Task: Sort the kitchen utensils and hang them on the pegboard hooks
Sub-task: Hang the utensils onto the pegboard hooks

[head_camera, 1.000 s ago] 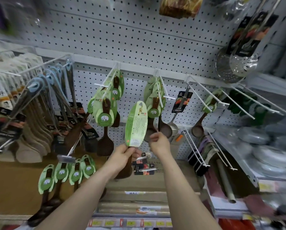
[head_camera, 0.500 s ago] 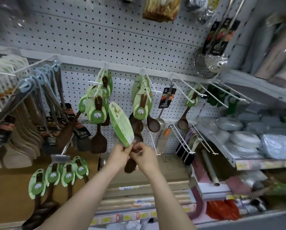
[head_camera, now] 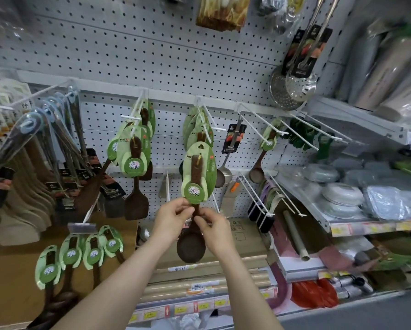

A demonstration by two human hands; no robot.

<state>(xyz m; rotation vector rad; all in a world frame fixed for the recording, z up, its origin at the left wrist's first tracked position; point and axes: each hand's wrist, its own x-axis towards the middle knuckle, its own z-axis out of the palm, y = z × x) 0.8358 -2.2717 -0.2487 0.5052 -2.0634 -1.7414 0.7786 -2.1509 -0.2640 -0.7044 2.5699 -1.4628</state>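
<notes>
**While the left hand [head_camera: 171, 217] and right hand [head_camera: 215, 231] pinch it, the wooden spoon [head_camera: 196, 173] stands upright**

Before the white pegboard [head_camera: 152, 55], at frame centre, the spoon points handle-up, bowl-down. Its green card [head_camera: 208, 177] rises just above the hands, whose curled fingers meet on the neck.

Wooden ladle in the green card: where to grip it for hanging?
Probably best: grip the wooden ladle at its bare neck between green card and bowl, coming from below. It is upright, bowl down, so this leaves the card's top hang hole free.
</notes>
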